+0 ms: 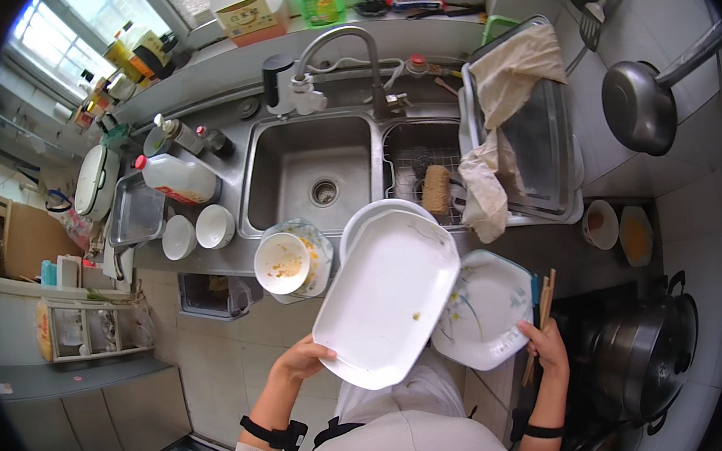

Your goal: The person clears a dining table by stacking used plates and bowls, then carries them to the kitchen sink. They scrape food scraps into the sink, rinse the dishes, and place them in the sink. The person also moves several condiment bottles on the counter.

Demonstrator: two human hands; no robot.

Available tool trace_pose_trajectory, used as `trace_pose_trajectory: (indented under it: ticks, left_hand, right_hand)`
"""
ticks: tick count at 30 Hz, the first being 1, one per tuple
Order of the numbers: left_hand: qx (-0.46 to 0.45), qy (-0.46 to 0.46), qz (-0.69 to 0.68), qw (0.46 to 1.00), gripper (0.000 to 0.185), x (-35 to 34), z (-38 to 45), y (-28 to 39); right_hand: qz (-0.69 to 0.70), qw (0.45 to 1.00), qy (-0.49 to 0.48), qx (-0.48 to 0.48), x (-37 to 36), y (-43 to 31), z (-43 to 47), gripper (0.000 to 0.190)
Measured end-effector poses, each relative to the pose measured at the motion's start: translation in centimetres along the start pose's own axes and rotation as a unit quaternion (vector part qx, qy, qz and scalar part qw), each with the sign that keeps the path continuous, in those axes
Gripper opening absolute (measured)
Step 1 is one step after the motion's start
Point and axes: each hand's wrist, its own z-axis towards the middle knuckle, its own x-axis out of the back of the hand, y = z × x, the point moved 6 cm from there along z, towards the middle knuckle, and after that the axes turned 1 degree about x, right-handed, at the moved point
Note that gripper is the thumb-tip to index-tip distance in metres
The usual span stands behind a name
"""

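My left hand (307, 358) grips the lower left corner of a large white rectangular plate (382, 302), which bears a small food scrap. In my right hand (544, 343) are a floral-patterned plate (491, 301) and several wooden chopsticks (545, 302). The white plate overlaps the floral plate's left edge and hides part of a white round basin or bowl (360, 219) at the counter's front edge. Left of it, a white bowl with food residue (281, 263) stands on another patterned plate (319, 256). Beyond lies a steel double sink, its left basin (308, 165) beneath a curved faucet (375, 59).
Two white bowls (214, 226) and a large plastic bottle (179, 178) stand left of the sink. A loofah (436, 190) lies in the right basin's rack. Cloths (516, 70) drape over trays at right. A steel pot (644, 347) stands on the stove at lower right.
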Motion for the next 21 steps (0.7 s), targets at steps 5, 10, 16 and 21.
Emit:
trace_pose_trajectory:
  ticks: [5, 10, 16, 21]
  left_hand:
    - [-0.118, 0.046, -0.053, 0.991, 0.062, 5.5, -4.2, 4.6]
    - [-0.211, 0.127, -0.092, 0.965, 0.062, 12.1, -8.9, 9.9]
    - [-0.271, 0.180, -0.095, 0.941, 0.054, 17.3, -11.9, 15.9]
    - [-0.267, 0.160, -0.132, 0.941, 0.050, 19.1, -10.4, 18.8]
  right_hand:
    - [-0.035, 0.999, -0.018, 0.037, -9.8, -3.2, 3.2, 0.026]
    - [-0.007, 0.998, -0.044, 0.051, -18.7, -6.0, 7.1, 0.024]
    - [-0.078, 0.990, -0.055, 0.101, -27.7, -11.8, 11.0, 0.022]
    - [-0.117, 0.989, -0.092, 0.021, -33.1, -13.9, 17.1, 0.022]
